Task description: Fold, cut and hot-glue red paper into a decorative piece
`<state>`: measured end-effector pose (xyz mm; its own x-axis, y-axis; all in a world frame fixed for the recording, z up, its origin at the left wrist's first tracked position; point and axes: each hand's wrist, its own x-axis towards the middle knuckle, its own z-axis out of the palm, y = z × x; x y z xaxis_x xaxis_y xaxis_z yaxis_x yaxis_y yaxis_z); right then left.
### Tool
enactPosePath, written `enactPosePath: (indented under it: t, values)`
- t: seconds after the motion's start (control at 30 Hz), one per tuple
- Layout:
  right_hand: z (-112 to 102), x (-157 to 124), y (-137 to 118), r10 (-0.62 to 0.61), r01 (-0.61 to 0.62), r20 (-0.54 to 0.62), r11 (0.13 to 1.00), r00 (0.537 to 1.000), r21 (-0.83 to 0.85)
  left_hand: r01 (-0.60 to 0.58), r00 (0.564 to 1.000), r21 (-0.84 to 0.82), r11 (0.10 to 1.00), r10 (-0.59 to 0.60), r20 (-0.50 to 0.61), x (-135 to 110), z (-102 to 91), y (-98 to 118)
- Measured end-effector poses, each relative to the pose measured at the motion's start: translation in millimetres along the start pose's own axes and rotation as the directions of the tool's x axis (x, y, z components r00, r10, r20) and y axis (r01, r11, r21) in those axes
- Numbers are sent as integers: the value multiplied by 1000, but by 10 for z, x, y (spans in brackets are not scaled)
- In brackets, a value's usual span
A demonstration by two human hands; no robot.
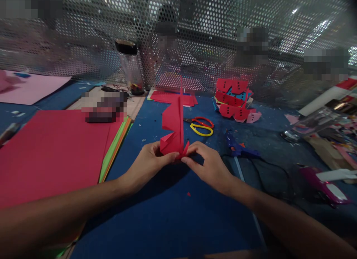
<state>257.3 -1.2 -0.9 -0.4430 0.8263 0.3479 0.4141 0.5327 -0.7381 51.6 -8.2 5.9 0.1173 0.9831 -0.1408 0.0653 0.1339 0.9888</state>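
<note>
A folded red paper piece [173, 121] with a notched outline stands upright between my two hands over the blue table. My left hand [152, 156] pinches its lower left part, the thumb lying along the bottom edge. At the lower right corner, my right hand [205, 160] grips a small raised flap between thumb and fingers. Behind the paper lie scissors [202, 127] with one red and one yellow handle, their blades partly hidden by it. A tiny red paper scrap [189, 194] rests on the table below my hands.
Large red sheets [55, 151] over green and orange ones lie left, with a dark blurred object [107, 108] on top. Folded dotted red paper pieces [234, 101] stand back right, near a blue glue gun [241, 147] with a cord. A jar [131, 69] stands by the perforated metal screen [195, 36].
</note>
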Motion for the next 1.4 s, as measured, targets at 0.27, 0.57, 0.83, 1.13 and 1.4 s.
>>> enactPosePath:
  t: [0.27,0.57,0.83,1.13,1.4]
  values:
    - [-26,12,0,91,-91,16,996,996,2,-58,994,-54,997,63,85,9,-4,-56]
    - [-11,31,-22,172,-172,10,985,985,27,-11,1000,27,1000,10,28,0,1,-15]
    - [2,31,-8,186,-189,40,976,982,108,-39,999,71,997,40,-6,-1,3,0]
    - [2,31,-19,199,-204,54,971,978,121,-25,1000,75,997,25,-1,-5,-2,-3]
    - [5,42,-22,249,-258,76,955,966,149,-34,999,93,995,34,0,5,-4,-18]
